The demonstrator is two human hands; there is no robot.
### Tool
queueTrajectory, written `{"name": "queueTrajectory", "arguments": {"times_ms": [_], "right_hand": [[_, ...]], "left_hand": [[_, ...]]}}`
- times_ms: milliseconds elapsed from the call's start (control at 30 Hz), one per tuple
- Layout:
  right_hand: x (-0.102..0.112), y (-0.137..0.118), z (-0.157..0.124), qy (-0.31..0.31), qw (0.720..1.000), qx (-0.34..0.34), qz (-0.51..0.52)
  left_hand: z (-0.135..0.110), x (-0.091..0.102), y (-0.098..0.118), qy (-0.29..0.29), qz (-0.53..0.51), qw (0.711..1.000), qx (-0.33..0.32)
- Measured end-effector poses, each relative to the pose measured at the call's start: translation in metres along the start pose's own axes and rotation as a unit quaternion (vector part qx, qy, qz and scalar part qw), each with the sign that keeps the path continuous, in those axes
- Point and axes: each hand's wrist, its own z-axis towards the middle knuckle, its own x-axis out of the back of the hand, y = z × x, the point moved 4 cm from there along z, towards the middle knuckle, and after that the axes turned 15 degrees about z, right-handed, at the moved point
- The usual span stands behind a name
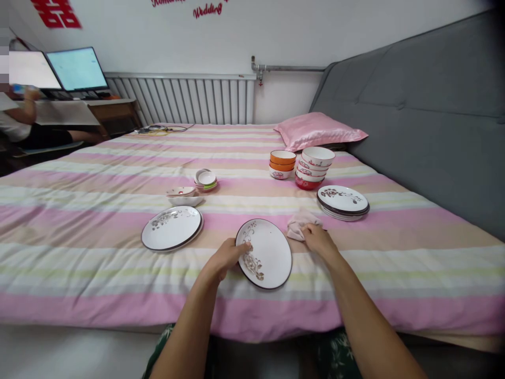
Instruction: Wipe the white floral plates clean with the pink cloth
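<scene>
My left hand (229,257) grips the left edge of a white oval plate (270,252) with a dark rim and brown flower print, its thumb on top. The plate is just over the bed's front part; whether it touches the sheet I cannot tell. My right hand (315,237) is closed on a crumpled pale pink cloth (300,223), right of the plate. Stacked oval plates (171,227) lie to the left. A stack of round flowered plates (343,200) stands beyond my right hand.
Orange and white bowls (282,158) and taller stacked bowls (315,166) stand behind. Small dishes (205,179) and boat-shaped dishes (183,196) sit left of centre. Beyond are a pink pillow (319,130), cables (165,128) and a grey headboard (418,105). A person (23,116) sits by monitors at far left.
</scene>
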Motion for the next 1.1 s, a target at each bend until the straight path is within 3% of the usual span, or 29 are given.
{"name": "queueTrajectory", "arguments": {"times_ms": [100, 267, 333, 433, 500, 567, 700, 800, 933, 1100], "right_hand": [[-0.005, -0.019, -0.002, -0.036, 0.998, 0.043, 0.011], [-0.005, -0.059, -0.007, -0.022, 0.969, 0.219, 0.108], [-0.008, -0.059, -0.005, -0.033, 0.966, 0.207, 0.15], [-0.011, -0.042, 0.001, -0.044, 0.973, 0.101, 0.204], [-0.007, -0.03, 0.003, 0.012, 0.967, 0.039, 0.25], [0.004, -0.025, 0.002, 0.113, 0.956, 0.027, 0.27], [0.03, -0.034, -0.009, 0.314, 0.92, 0.119, 0.201], [0.039, -0.044, -0.016, 0.388, 0.885, 0.191, 0.173], [0.029, -0.049, -0.02, 0.339, 0.891, 0.198, 0.228], [-0.01, -0.068, -0.036, 0.126, 0.935, 0.2, 0.264]], "left_hand": [[0.0, 0.0, 0.0, 0.001, 0.001, 1.0, 0.001], [0.001, 0.001, -0.002, 0.002, 0.0, 1.0, -0.008], [0.001, 0.002, -0.004, 0.006, 0.003, 1.0, -0.005], [0.002, 0.001, -0.004, 0.003, 0.004, 1.0, -0.001], [0.002, 0.0, -0.003, -0.002, 0.002, 1.0, -0.003], [0.001, 0.0, -0.002, -0.002, -0.001, 1.0, -0.003], [0.0, 0.0, 0.0, 0.003, -0.007, 1.0, 0.0], [-0.001, 0.0, 0.0, 0.001, -0.008, 1.0, -0.001], [0.0, 0.0, -0.001, 0.001, -0.011, 1.0, -0.005], [0.005, 0.0, -0.005, -0.002, -0.019, 1.0, -0.008]]}}
